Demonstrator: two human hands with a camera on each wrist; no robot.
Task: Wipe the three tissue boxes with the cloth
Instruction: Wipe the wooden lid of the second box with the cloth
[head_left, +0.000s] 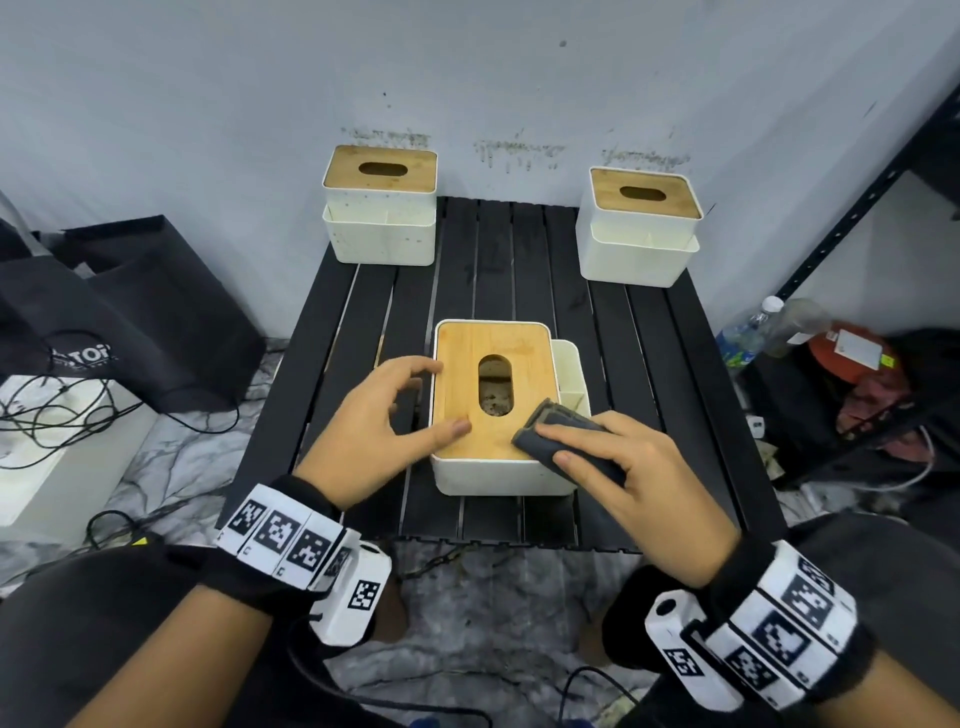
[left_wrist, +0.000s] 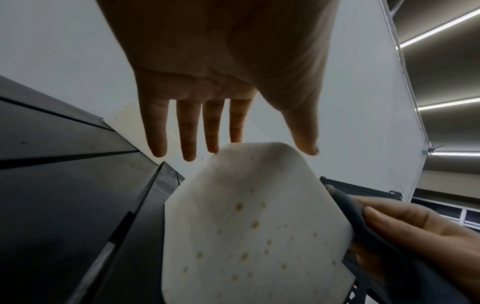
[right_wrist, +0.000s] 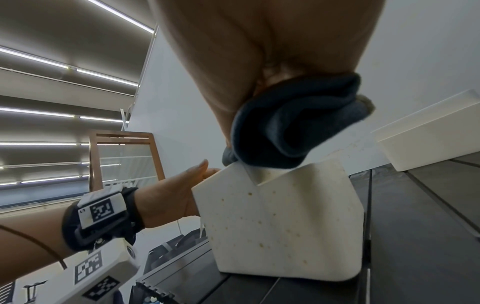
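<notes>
- The nearest tissue box (head_left: 493, 410), white with a bamboo lid (head_left: 467, 374), stood at the front middle of the black slatted table (head_left: 675, 364), its side speckled with yellowish spots in the wrist views.
- Your right hand (head_left: 644, 478) pressed the folded dark grey cloth (head_left: 566, 431) onto the lid's near right corner, fingers laid over the cloth and thumb curled round its near edge, so the cloth was gripped.
- Your left hand (head_left: 374, 426) steadied the box from its left side: fingers spread and nearly straight, fingertips at the far left edge, thumb resting on the lid's near left part.
- A small white side compartment (head_left: 569, 374) was touching the box on its right.
- The two other tissue boxes stood well apart at the table's far corners, the far-left box (head_left: 379, 208) and the far-right box (head_left: 639, 228), both near the wall (head_left: 208, 104).
- A black bag (head_left: 130, 312) sat on the floor left of the table, and a plastic bottle (head_left: 753, 332) lay to the right.
</notes>
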